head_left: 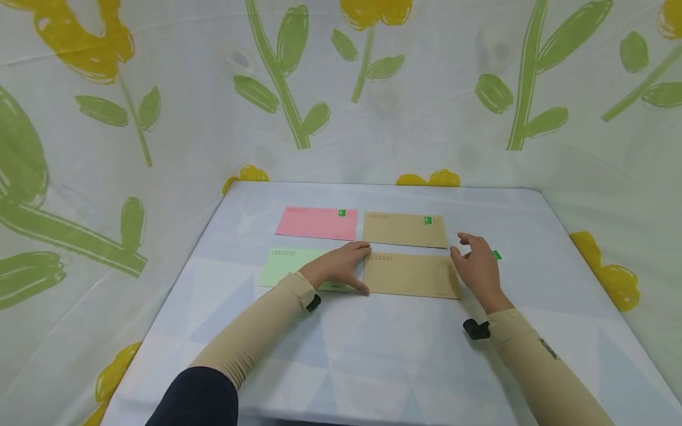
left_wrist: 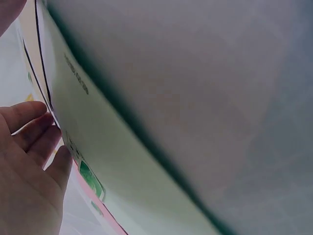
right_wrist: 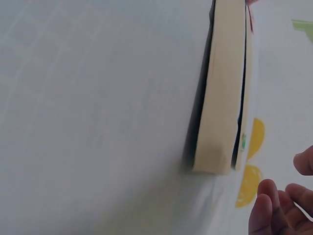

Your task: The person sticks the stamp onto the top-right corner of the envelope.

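Four flat envelopes lie in two rows: a pink envelope (head_left: 314,225) and a tan envelope (head_left: 396,234) behind, a green envelope (head_left: 282,271) and a second tan envelope (head_left: 410,278) in front. My left hand (head_left: 340,265) reaches over the right part of the green envelope, its spread thumb and fingers at the left edge of the front tan envelope. In the left wrist view, a green stamp (left_wrist: 90,178) shows on the green envelope. Just past the front tan envelope's right end is my right hand (head_left: 479,269), fingers loosely bent and holding nothing visible. Beyond it lies a small green stamp (head_left: 497,255).
Green stamps sit at the upper right corners of the pink and rear tan envelopes. All lie on a table (head_left: 394,355) with a pale patterned cover. Behind and beside it hangs a white curtain (head_left: 426,136) with yellow flowers and green leaves.
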`<state>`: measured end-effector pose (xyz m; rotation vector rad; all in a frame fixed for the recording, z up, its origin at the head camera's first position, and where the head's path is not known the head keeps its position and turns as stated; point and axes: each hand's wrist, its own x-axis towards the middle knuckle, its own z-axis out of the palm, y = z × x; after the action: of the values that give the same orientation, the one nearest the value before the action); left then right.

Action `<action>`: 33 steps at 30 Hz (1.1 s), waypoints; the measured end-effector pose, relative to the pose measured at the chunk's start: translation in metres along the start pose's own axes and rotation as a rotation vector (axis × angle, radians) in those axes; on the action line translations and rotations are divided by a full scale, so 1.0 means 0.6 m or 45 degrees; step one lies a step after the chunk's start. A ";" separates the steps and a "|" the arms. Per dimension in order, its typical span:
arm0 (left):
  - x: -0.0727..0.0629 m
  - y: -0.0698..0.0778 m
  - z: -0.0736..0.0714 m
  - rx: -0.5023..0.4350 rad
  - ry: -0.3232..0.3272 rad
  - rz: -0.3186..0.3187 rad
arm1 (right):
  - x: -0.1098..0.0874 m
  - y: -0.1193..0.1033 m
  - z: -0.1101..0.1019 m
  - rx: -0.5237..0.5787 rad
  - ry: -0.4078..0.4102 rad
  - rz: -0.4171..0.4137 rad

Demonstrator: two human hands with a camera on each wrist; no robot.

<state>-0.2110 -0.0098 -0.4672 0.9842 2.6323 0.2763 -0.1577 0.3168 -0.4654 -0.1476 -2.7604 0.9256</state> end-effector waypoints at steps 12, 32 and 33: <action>0.006 -0.009 0.001 -0.012 -0.020 -0.006 | 0.008 0.038 -0.018 -0.027 0.040 0.041; 0.014 -0.009 -0.001 -0.015 -0.023 0.028 | 0.021 0.100 -0.049 -0.078 -0.004 0.239; 0.015 -0.010 -0.001 -0.012 -0.022 0.032 | 0.021 0.105 -0.050 -0.075 -0.002 0.238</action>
<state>-0.2210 -0.0083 -0.4700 1.0122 2.6021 0.2846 -0.1610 0.3865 -0.4778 -0.4215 -2.8131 0.8871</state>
